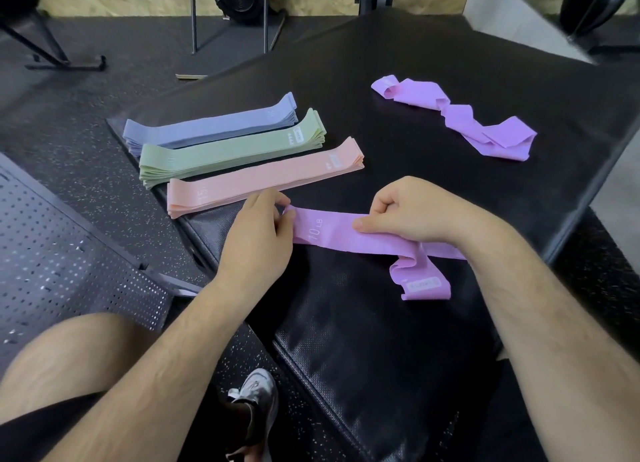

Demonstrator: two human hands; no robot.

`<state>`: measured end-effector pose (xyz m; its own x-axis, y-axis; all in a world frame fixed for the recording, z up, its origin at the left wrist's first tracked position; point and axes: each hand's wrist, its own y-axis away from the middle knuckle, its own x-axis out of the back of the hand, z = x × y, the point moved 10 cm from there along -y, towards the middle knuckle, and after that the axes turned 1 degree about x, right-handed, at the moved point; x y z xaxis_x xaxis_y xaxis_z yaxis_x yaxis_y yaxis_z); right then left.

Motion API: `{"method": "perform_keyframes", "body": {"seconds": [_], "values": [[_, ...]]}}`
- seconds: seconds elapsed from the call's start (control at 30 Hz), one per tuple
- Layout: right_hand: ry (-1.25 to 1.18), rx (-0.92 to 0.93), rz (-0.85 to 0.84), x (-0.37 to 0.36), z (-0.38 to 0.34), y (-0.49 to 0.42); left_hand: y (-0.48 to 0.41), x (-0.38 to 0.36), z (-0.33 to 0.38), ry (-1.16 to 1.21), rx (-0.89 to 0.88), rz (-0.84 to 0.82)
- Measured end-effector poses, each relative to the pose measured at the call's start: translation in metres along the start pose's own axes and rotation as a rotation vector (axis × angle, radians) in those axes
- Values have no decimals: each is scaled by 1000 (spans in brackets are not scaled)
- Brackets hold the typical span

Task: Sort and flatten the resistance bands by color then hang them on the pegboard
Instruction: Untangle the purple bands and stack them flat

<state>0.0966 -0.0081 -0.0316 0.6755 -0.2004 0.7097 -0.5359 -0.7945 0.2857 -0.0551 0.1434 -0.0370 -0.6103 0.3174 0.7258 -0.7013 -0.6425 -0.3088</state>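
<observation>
Head view looks down on a black padded mat (433,80) where a lilac stretch-fabric resistance band marked 10 LB (332,234) lies drawn out between both hands, near the front edge and just beside the stack of flat peach-pink bands (266,177). The likeliest trouble, as I judge it, is at this band's right end, which lies twisted and doubled over on the mat below the right wrist. If only the middle gets smoothed, that twist would be pressed in and the band would not lie flat. Too hard a pull could also slip the elastic out of a pinch, or drag it against the peach-pink stack and skew it. The left hand (263,219) has its fingers curled and pinches the band's left end between thumb and fingertips. The right hand (408,208) is mostly closed, its thumb laid along the top of the band and its fingers curled over the far edge, gripping it. A second lilac band (460,118) lies crumpled well apart at the far right. Stacks of sage-green bands (235,146) and grey-blue bands (211,127) lie beyond the peach-pink one, and the dark perforated pegboard (69,253) is at the left.
</observation>
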Motion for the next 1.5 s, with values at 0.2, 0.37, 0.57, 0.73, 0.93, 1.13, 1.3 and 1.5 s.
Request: {"method": "perform_keyframes", "body": {"seconds": [0.2,0.37,0.57,0.73,0.93,1.13,1.3,1.5], "values": [[-225,51,-53,12,-9,11,-2,-2,-1,2,6,1],[-190,24,-56,15,-4,12,-3,-2,-1,-3,7,1],[51,-37,49,24,9,2,-1,-2,1,-21,13,-3],[146,-81,32,15,20,-2,2,-2,4,-91,20,-15],[170,-101,38,11,24,-3,4,-4,4,-195,21,-20],[143,-103,30,9,25,-5,14,-14,41,-390,-223,-7],[149,-81,17,10,23,-1,22,-55,38,-364,-190,-330],[101,-71,7,33,24,15,22,-56,34,-406,-153,-357]]}}
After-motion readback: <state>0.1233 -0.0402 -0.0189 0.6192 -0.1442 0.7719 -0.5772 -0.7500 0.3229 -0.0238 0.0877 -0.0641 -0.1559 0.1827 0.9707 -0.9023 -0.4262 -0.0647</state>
